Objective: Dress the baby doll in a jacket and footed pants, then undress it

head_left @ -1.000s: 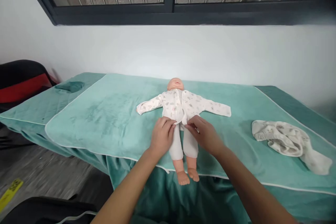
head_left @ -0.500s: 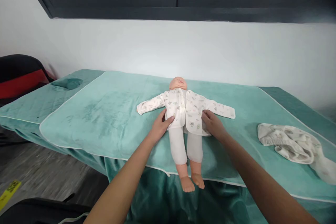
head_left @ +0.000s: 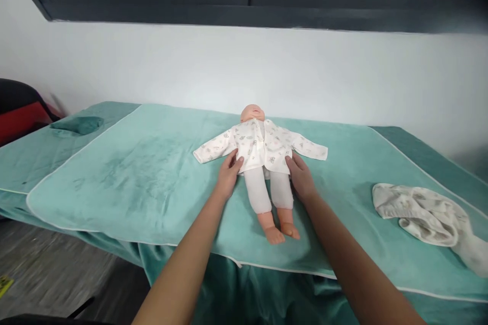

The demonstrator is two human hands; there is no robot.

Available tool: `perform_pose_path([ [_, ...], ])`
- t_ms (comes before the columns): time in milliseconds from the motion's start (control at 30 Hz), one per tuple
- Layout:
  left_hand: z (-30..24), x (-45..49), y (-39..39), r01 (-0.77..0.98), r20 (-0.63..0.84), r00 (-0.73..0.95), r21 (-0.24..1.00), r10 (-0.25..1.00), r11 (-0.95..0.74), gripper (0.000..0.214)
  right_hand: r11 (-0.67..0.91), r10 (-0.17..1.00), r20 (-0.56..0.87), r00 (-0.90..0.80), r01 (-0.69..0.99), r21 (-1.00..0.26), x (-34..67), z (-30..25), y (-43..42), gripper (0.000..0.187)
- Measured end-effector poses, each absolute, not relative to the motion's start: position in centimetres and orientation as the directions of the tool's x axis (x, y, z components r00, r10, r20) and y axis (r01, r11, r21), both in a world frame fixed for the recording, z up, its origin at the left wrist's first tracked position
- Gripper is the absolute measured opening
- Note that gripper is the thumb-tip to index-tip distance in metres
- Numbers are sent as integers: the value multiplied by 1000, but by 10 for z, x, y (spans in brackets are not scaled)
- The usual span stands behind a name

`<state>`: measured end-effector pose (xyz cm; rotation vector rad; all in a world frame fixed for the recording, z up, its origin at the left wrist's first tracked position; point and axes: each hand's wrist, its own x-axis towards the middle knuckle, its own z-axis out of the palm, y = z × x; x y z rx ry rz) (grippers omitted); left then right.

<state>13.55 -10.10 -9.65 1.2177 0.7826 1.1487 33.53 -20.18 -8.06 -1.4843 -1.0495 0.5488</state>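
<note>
A baby doll [head_left: 259, 195] lies on its back on the bed, head toward the wall, in white leggings. It wears a white printed baby jacket [head_left: 249, 144], with both sleeves spread out and the front edges meeting loosely along the middle. My left hand [head_left: 229, 172] is closed on the doll's side at the waist, thumb on top of the jacket's hem. On the other side my right hand [head_left: 301, 175] grips the doll's waist through the jacket, its fingertips partly hidden. Both bare feet of the doll rest on the green cover.
A crumpled white printed cloth garment [head_left: 423, 213] lies on the bed at the right. The green bed cover [head_left: 133, 172] has a face hole [head_left: 78, 125] at its left end. Behind are a white wall and a dark-framed window [head_left: 152, 7]. A black and red chair [head_left: 19, 114] stands at left.
The doll has shifted away from the bed's front edge toward the wall, so its feet lie on the cover instead of over the edge. My right hand has moved in against its side.
</note>
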Motion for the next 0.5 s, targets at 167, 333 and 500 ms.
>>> perform_pose_path([
  [167,-107,132,-98,-348,63,206,937,977,13,44,-73,794,120,595,289,-954,322,-78,-229,54],
  [333,-105,133,-98,-397,36,175,917,984,37,35,-76,887,-54,458,29,-997,318,-80,-280,48],
  [500,-98,131,-105,-341,50,188,940,981,17,27,-185,853,76,516,436,-881,367,-85,-347,41],
])
